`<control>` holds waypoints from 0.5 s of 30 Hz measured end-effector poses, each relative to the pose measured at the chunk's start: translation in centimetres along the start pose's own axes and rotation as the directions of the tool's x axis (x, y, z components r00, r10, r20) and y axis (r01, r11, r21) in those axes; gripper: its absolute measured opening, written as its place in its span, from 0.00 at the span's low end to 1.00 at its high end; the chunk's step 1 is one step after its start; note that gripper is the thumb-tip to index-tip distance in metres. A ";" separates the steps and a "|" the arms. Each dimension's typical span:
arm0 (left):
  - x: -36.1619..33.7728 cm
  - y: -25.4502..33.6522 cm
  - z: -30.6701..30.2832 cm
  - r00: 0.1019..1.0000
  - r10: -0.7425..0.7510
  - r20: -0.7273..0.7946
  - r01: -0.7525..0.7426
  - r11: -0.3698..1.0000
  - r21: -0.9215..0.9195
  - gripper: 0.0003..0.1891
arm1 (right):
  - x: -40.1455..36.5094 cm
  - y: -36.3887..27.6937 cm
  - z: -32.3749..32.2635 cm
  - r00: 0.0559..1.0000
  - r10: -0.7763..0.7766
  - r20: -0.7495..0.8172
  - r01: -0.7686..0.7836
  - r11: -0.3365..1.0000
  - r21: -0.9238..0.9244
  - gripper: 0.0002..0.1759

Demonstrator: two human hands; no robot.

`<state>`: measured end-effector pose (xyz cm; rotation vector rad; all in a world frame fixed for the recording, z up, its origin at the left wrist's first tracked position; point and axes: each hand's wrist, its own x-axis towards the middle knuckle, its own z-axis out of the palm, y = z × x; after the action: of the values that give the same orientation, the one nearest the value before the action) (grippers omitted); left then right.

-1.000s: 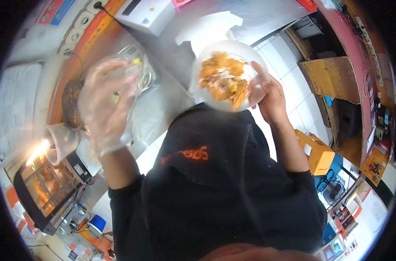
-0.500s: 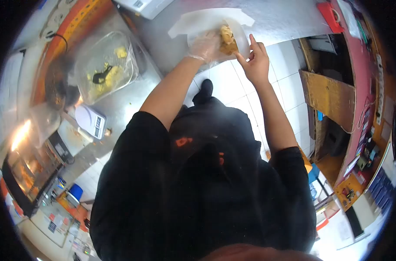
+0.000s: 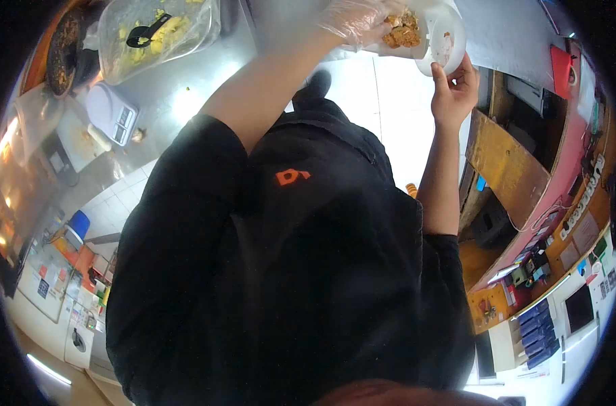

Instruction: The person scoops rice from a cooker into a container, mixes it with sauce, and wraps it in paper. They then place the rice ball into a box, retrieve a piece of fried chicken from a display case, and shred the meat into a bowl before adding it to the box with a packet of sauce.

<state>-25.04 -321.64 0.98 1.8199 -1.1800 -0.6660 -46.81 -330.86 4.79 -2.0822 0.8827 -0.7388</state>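
Observation:
My left hand (image 3: 355,21), in a clear plastic glove, reaches to the top of the view. Its fingers lie against the left side of a browned, crumbly piece of fried chicken (image 3: 403,31); the fingertips are partly hidden. White paper (image 3: 422,46) shows beside the chicken. Right of it, a round white bowl (image 3: 455,42) is tipped so that its inside faces me, with a few brown crumbs in it. My bare right hand (image 3: 455,91) grips the bowl's lower rim, thumb in front and fingers behind.
On the steel counter (image 3: 206,84) to the left stands a clear tub (image 3: 203,34) holding yellow food and a black scoop (image 3: 149,30). Nearer me is a white digital scale (image 3: 112,111). A wooden shelf unit (image 3: 508,162) borders the right side, above white floor tiles.
Both hands and the bowl have shifted right and up in the view. The chicken, earlier at the bowl, now shows beside it at my gloved hand, and the bowl's inside is exposed.

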 end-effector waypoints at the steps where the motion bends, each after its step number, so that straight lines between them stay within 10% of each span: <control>1: -0.3 0.4 0.1 1.000 -0.005 0.008 0.006 1.000 -0.008 0.23 | -0.1 0.2 -0.3 1.000 -0.004 0.002 0.004 1.000 -0.005 0.33; 3: -1.3 4.8 -2.0 0.975 0.223 0.010 -0.213 0.916 0.339 0.16 | -0.1 -0.2 -0.6 1.000 0.012 -0.008 -0.012 0.999 0.053 0.33; 6: 0.1 3.0 0.9 0.859 0.502 -0.098 -0.490 0.863 0.121 0.12 | -0.1 0.0 -1.1 0.999 -0.037 -0.020 0.039 0.995 0.089 0.33; 9: 0.5 3.1 3.1 0.987 0.158 0.041 -0.160 0.892 0.422 0.09 | -0.3 1.1 -2.3 0.999 0.021 -0.035 -0.016 0.989 0.150 0.28; 12: 0.3 2.4 4.1 0.927 0.374 -0.017 -0.295 0.757 0.583 0.08 | -0.3 0.1 -2.9 0.980 0.178 -0.092 -0.121 0.890 0.440 0.28; 15: 0.1 3.7 3.3 0.969 0.248 -0.020 -0.193 0.798 0.571 0.09 | -0.7 0.6 -4.0 0.956 0.283 -0.070 -0.224 0.865 0.449 0.25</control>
<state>-29.28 -323.65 2.58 2.1123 -1.6159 -0.0809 -50.30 -332.24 6.41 -1.4994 0.9427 -0.8508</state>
